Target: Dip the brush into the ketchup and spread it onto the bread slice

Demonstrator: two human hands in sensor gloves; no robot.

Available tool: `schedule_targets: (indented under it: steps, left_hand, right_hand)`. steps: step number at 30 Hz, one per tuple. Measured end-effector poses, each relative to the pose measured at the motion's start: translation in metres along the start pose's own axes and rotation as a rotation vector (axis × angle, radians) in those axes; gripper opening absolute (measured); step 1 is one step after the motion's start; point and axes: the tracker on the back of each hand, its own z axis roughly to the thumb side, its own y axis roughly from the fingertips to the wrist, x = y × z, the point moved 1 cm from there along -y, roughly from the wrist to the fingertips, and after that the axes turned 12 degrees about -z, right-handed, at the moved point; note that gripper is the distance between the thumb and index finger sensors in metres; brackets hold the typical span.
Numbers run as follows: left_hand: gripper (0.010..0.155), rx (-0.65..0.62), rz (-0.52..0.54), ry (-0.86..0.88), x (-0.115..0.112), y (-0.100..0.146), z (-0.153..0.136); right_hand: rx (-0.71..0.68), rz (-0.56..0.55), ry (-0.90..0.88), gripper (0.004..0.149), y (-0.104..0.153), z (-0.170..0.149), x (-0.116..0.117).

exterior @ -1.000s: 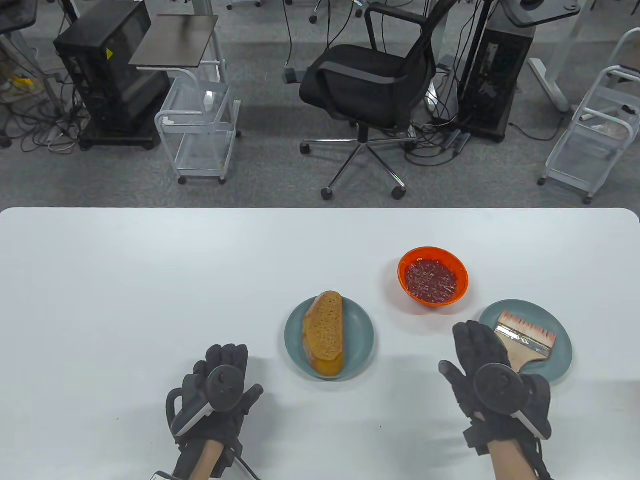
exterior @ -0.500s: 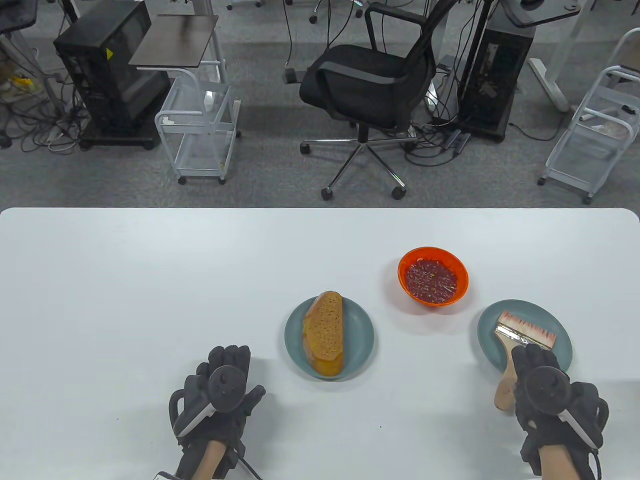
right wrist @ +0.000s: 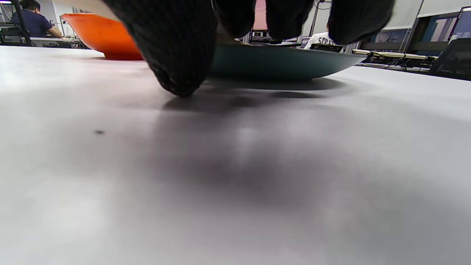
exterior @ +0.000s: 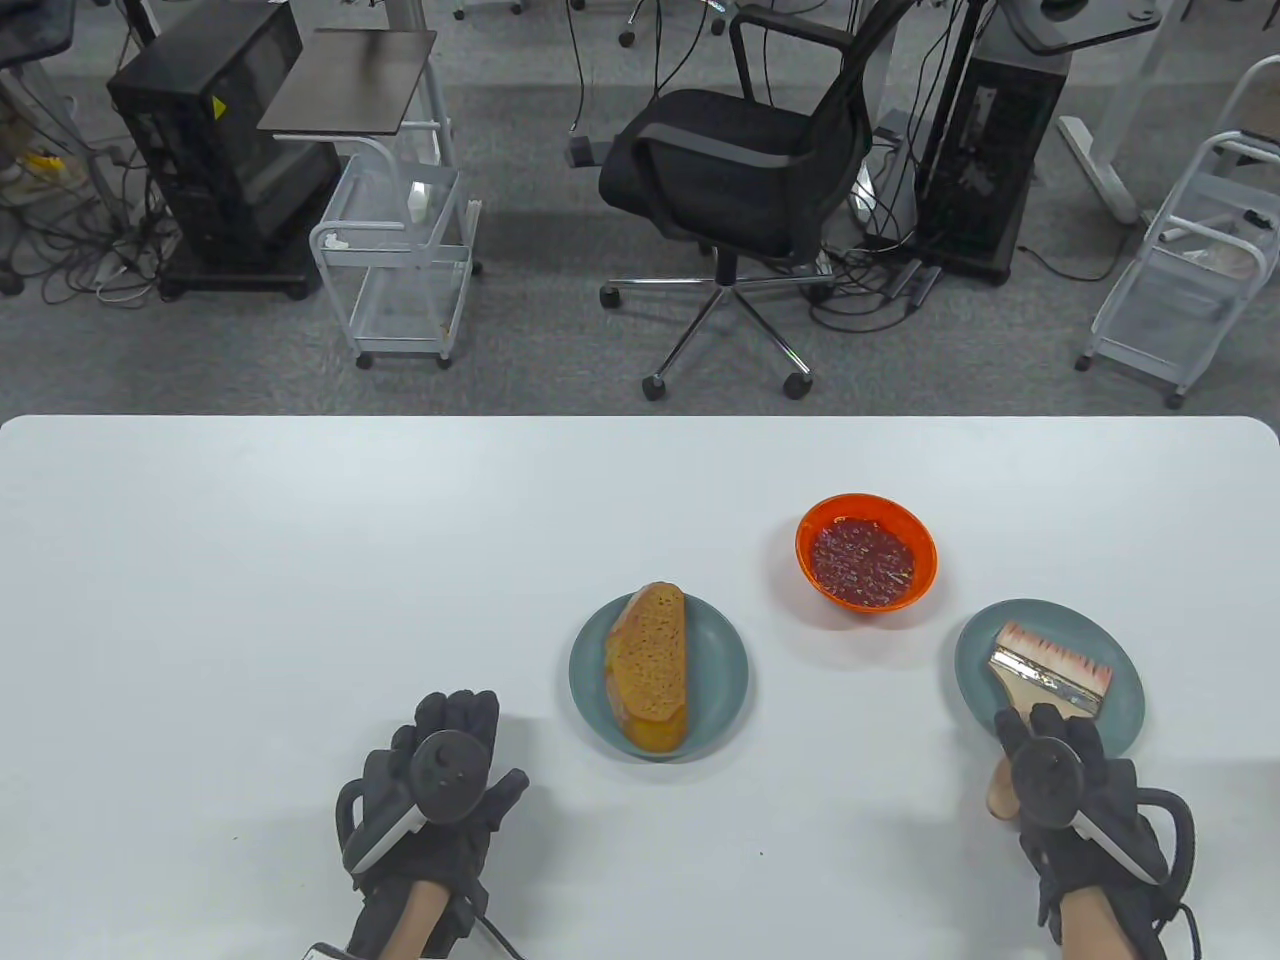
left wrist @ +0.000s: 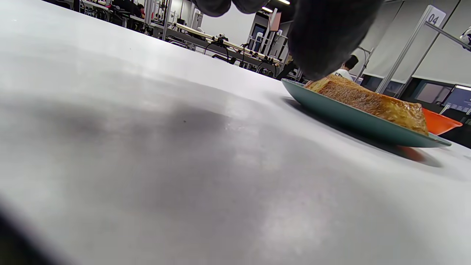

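A bread slice (exterior: pixel 650 665) lies on a teal plate (exterior: pixel 725 680) at mid-table; it also shows in the left wrist view (left wrist: pixel 368 99). An orange bowl of ketchup (exterior: pixel 865 560) stands behind and to the right. A wooden-handled brush (exterior: pixel 1052 668) lies on a second teal plate (exterior: pixel 1120 720), with its handle sticking out over the near rim. My right hand (exterior: pixel 1035 725) lies over that handle, and its thumb (right wrist: pixel 176 55) touches the table. I cannot tell whether it grips the handle. My left hand (exterior: pixel 480 740) rests flat on the table, left of the bread plate, holding nothing.
The white table (exterior: pixel 300 560) stretches wide to the left and behind the dishes. An office chair (exterior: pixel 740 170), wire carts and computer towers stand on the floor beyond its far edge. In the right wrist view the orange bowl (right wrist: pixel 99 33) sits behind the brush plate (right wrist: pixel 279 62).
My right hand swung from left of the brush plate onto the brush handle, then drew back slightly and lower over it. The brush and my left hand stayed put.
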Motion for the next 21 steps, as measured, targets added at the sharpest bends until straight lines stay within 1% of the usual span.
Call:
schedule_targets:
  steps: [1,4,7,9,12,15,18,21]
  left_hand:
    - [0.077,-0.010,0.013,0.009,0.001,0.000,0.000]
    - [0.077,-0.011,0.019,0.017,0.002,0.001,0.000]
    - [0.077,-0.011,0.021,0.011,0.003,0.001,0.000]
    - [0.077,-0.011,0.022,0.012,0.003,0.002,-0.001]
    - [0.077,-0.011,0.022,0.016,0.004,0.002,-0.002]
    - [0.077,-0.009,0.022,0.033,0.005,0.003,-0.004]
    - [0.076,-0.004,0.029,0.041,0.006,0.004,-0.006]
    - [0.076,-0.003,0.032,0.041,0.008,0.005,-0.006]
  right_hand:
    - [-0.008,0.013,0.004,0.071,0.000,0.000,0.001]
    - [-0.016,0.003,0.003,0.068,0.000,0.001,0.001]
    - [-0.043,-0.038,-0.001,0.066,0.001,0.004,-0.001]
    - [-0.060,-0.109,-0.024,0.062,0.001,0.007,-0.007]
    - [-0.089,-0.274,-0.058,0.056,0.002,0.009,-0.018]
    - [-0.097,-0.340,-0.071,0.054,0.005,0.011,-0.024]
    - [-0.122,-0.398,-0.133,0.053,0.009,0.013,-0.034]
    - [-0.128,-0.482,-0.228,0.052,0.014,0.014,-0.053]
